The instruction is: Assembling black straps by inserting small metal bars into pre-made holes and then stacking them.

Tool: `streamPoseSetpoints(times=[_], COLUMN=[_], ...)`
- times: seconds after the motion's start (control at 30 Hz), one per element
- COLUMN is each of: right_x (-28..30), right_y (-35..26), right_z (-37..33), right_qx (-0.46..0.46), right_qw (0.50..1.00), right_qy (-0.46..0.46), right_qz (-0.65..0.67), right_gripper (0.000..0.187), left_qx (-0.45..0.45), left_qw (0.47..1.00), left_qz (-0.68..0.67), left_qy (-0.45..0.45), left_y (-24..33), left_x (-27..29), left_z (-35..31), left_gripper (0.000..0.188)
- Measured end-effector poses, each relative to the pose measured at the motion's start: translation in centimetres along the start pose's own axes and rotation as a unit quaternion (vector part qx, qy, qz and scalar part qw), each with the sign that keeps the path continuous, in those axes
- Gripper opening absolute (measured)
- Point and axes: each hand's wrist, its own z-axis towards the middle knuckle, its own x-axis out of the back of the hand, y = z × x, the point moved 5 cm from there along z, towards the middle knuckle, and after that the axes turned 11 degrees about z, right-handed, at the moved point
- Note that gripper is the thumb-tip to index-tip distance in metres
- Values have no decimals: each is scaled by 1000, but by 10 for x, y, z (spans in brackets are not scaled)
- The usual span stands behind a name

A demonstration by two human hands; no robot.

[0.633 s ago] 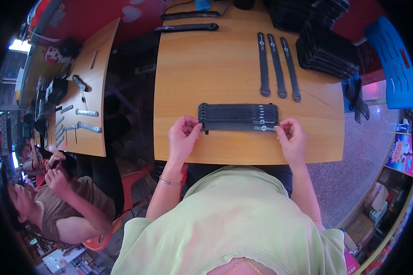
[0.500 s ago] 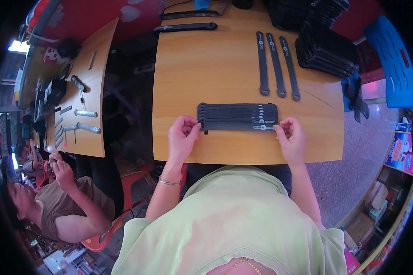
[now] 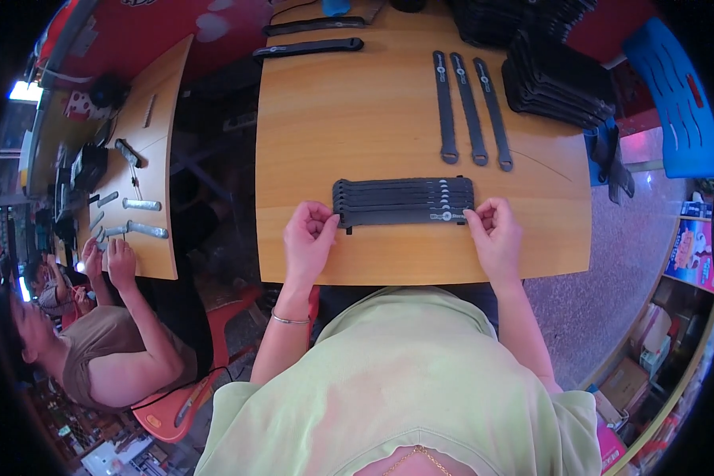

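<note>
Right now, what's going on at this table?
The person's left hand and right hand are at opposite ends of a flat, overlapping set of dark-grey straps on the light-brown wooden table. Beyond it, toward the right, three long dark-grey straps lie side by side, near a stack of flat black pieces. To the left sits a co-worker in a brown top.
</note>
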Motion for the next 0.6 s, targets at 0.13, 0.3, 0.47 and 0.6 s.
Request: streamPoseSetpoints(times=[0.13,0.3,0.47,0.6], right_x=[-1,-1,-3,-3], right_y=[-4,-7,-10,-11], right_z=[0,1,1,1], right_qx=[5,11,13,9], right_qw=[1000,999,999,998], right_qy=[5,12,8,7], right_qz=[-20,-38,-51,-60], right_gripper=[21,22,22,23], left_qx=[3,2,2,2], left_qw=[1000,1000,1000,1000], left_qz=[6,9,12,15], left_qy=[1,-4,1,6], left_y=[3,3,4,4], left_x=[0,0,0,0], left_z=[-1,-1,-1,-1], left_gripper=[12,11,11,11])
